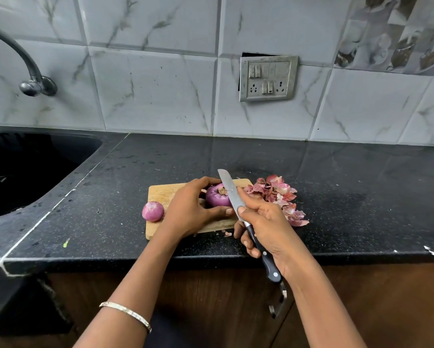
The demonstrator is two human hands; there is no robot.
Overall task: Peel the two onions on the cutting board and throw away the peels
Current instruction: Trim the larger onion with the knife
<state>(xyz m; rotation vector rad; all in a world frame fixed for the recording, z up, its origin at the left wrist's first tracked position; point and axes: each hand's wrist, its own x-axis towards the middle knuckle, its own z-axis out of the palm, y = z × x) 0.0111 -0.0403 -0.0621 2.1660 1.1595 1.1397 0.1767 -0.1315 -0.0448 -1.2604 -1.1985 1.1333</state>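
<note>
- Onion (217,197) on cutting board (163,193), root end facing up and near; left hand (190,209) cups it from the left.
- Right hand (266,222) closed around knife (229,194); blade lies across the onion's right side, pointing far.
- Second onion (152,211) rests free at the board's left edge; peels (278,194) on bench (336,192), right.

Bare forearms, no sleeves, thin silver bangle (125,314) on left wrist

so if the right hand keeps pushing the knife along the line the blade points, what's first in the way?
Probably nothing solid: the right hand aims the knife past the big onion, touching or nearly so, toward bare counter, then wall tiles. Depth unclear.
</note>
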